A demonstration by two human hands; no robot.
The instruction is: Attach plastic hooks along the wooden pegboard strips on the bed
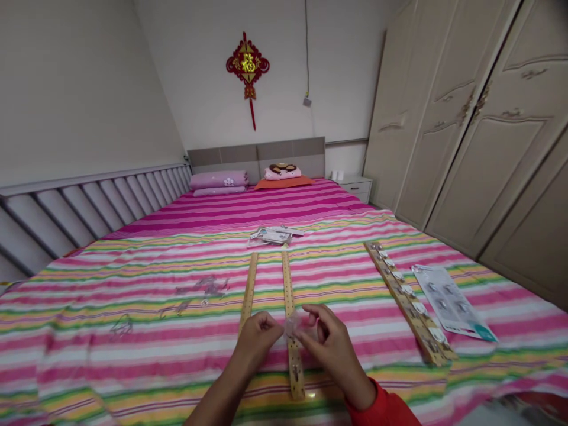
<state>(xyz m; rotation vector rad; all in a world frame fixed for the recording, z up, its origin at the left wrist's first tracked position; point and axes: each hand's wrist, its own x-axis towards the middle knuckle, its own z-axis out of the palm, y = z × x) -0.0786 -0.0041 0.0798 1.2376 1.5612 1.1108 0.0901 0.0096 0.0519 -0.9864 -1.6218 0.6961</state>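
Observation:
Between my two hands is a small clear plastic piece [291, 325], blurred and hard to make out in detail. My left hand [258, 338] pinches its left edge with thumb and forefinger. On the other side, my right hand [331, 344] grips it between thumb and fingers. Below them lies a narrow wooden strip with holes [287, 287]; a small metal-looking fitting [296, 373] sits near its closest end. Another wooden strip [249, 287] lies just left, partly hidden by my left hand.
To the right lies a wooden strip [393, 290] bearing several white and metal hooks, beside a blister pack [452, 299]. Clear plastic scraps [208, 287] are scattered at left. Stacked packets [273, 235] lie farther up the striped sheet [146, 361]. Bed rail [102, 204] at left, wardrobe [444, 130] at right.

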